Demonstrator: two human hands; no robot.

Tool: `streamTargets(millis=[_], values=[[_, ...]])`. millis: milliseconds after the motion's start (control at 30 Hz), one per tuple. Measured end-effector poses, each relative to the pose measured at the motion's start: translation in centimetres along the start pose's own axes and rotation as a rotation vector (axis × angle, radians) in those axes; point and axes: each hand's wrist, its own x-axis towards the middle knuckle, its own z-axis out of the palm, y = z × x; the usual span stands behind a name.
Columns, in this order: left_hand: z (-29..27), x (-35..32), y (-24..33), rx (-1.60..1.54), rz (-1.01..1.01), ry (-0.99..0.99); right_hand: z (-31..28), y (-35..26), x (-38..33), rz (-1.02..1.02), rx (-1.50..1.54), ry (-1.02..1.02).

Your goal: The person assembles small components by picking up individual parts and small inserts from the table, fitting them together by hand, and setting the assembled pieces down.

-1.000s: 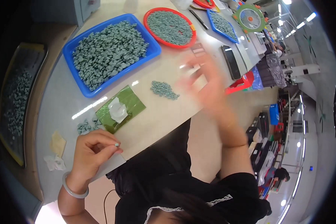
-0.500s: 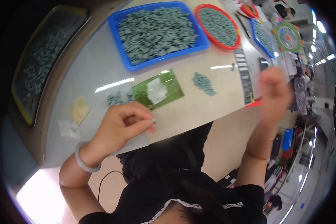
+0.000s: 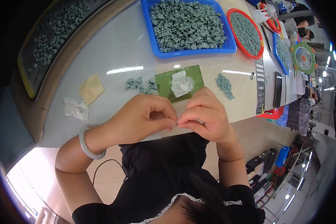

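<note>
My left hand (image 3: 149,115) and my right hand (image 3: 207,117) meet at the table's near edge, thumbs and forefingers pinched tip to tip. A small green stone showed in my left pinch half a second ago; now the fingertips hide it. What my right fingers grip is too small to make out. Just beyond the hands lies a green sheet (image 3: 164,86) with white tissue (image 3: 176,90) and a small clear round dish (image 3: 187,83) on it. Several larger green stones (image 3: 133,83) lie left of the sheet, and a pile of small green chips (image 3: 224,86) lies to its right.
A blue tray (image 3: 193,52) and a red round tray (image 3: 263,43) of green stones stand farther back. At left are a yellow cloth (image 3: 91,89), crumpled tissue (image 3: 76,108) and a dark stone-filled tray (image 3: 28,80). Rightward are a phone (image 3: 277,89) and a green fan (image 3: 303,58).
My right hand has come in from the far right to meet my left fingertips. My left hand has shifted slightly right in the picture, and the view has turned.
</note>
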Motion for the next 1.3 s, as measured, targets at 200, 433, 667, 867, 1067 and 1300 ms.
streamTargets(millis=[200,433,667,867,1067,1300], values=[[-0.1,0.0,-0.2,0.141,0.004,-0.113,0.1,-0.2,-0.5,0.065,0.134,-0.145],[0.4,0.0,-0.7,-0.129,0.022,0.046,-0.3,0.7,-1.0,0.124,-0.022,0.156],[0.0,-0.3,0.2,-0.147,-0.069,0.163,0.0,2.3,-0.4,0.094,-0.394,0.269],[-0.1,0.0,-0.7,-0.230,0.006,0.215,0.4,2.5,0.0,0.036,-0.513,0.246],[-0.2,0.1,-0.9,-0.285,0.017,0.252,0.1,2.3,0.3,0.037,-0.567,0.182],[-0.2,0.1,-1.4,-0.299,0.066,0.267,0.9,1.1,-0.3,0.144,-0.212,0.262]])
